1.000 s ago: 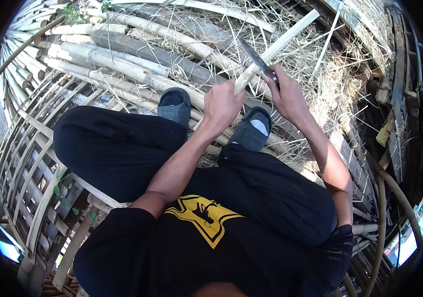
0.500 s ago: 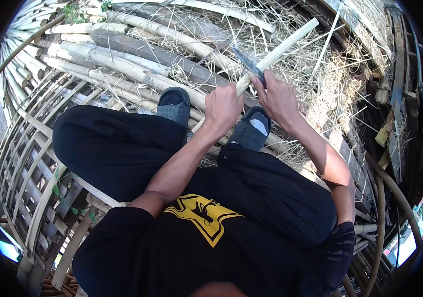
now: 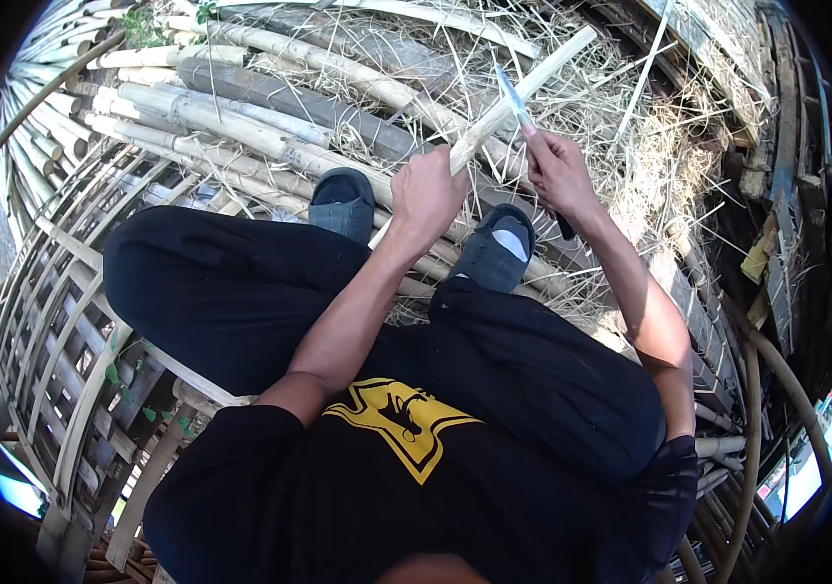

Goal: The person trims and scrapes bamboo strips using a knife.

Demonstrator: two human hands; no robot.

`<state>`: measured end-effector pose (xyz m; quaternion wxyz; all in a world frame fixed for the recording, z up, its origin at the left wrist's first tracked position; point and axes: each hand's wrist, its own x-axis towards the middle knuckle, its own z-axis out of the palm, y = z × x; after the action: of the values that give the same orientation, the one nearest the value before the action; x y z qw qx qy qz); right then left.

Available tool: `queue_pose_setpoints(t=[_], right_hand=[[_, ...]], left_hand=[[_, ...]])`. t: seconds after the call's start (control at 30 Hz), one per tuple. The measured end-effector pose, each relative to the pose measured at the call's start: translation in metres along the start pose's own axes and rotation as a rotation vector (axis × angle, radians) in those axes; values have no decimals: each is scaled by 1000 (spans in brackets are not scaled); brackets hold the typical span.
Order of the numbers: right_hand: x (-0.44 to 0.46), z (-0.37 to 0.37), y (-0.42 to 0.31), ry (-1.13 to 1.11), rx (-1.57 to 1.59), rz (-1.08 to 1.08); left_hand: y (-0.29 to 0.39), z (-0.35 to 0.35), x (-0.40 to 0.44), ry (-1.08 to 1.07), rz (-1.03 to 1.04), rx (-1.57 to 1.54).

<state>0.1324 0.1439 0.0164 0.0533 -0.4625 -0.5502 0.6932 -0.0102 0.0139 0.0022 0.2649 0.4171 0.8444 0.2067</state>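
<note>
My left hand (image 3: 428, 193) is closed round the lower end of a pale bamboo strip (image 3: 525, 93), which slants up and to the right. In my right hand (image 3: 560, 177) is a knife (image 3: 511, 95), its blade pointing up and lying close to the strip's middle. The blade catches bright light, and its dark handle end shows below my fingers. Whether blade and strip touch, I cannot tell. Below the hands are my feet in dark sandals (image 3: 342, 206).
Bamboo poles (image 3: 241, 125) lie across the ground beyond my feet. Thin shavings (image 3: 669, 185) cover the ground at the right. A woven bamboo lattice (image 3: 66, 341) stands at the left, and stacked planks (image 3: 784, 175) at the far right.
The strip's far end has moved down and left, and my left hand has shifted slightly left. My right hand has moved a little right, with the knife turned more upright.
</note>
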Motion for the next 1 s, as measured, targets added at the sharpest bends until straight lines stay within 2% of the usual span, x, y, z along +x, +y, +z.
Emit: queue_pose_setpoints(t=[0.1, 0.13, 0.2, 0.27, 0.3, 0.37, 0.4, 0.47, 0.5, 0.53, 0.57, 0.6, 0.67, 0.73, 0.83, 0.9, 1.0], right_hand=[[7, -19, -5, 149, -35, -34], [7, -19, -2, 152, -32, -33], [9, -20, 3, 380, -12, -68], [13, -25, 11, 414, 16, -70], [11, -26, 9, 342, 108, -14], [6, -25, 3, 252, 209, 54], [6, -22, 1, 254, 213, 53], [5, -19, -1, 179, 299, 82], [9, -18, 2, 128, 296, 69], [10, -18, 3, 131, 299, 64], [11, -16, 4, 30, 393, 77], [10, -13, 2, -73, 486, 89], [5, -5, -3, -135, 492, 110], [-4, 1, -7, -296, 471, 150], [-3, -1, 2, -335, 456, 131], [-2, -2, 1, -356, 415, 106], [-6, 1, -1, -333, 361, 46]], left_hand=[[0, 1, 2, -22, 7, -123], [-6, 9, 3, 22, 62, -146], [-13, 19, 6, 67, 118, -168], [-14, 25, 8, 145, 202, -288], [-10, 20, 7, 143, 203, -288], [2, 5, 5, -139, -36, -358], [3, 4, 4, -141, -33, -354], [7, 5, 2, -328, -192, -819], [7, 3, 3, -328, -186, -816], [8, 1, 4, -476, -140, -1011], [9, -1, 4, -626, -91, -1205], [12, -4, 3, -627, -88, -1202], [17, -14, 0, -770, -133, -1459], [14, -12, 0, -799, -156, -1471], [14, -11, -1, -785, -196, -1555], [11, -10, 0, -855, -261, -1540], [12, -14, -1, -875, -201, -1576]])
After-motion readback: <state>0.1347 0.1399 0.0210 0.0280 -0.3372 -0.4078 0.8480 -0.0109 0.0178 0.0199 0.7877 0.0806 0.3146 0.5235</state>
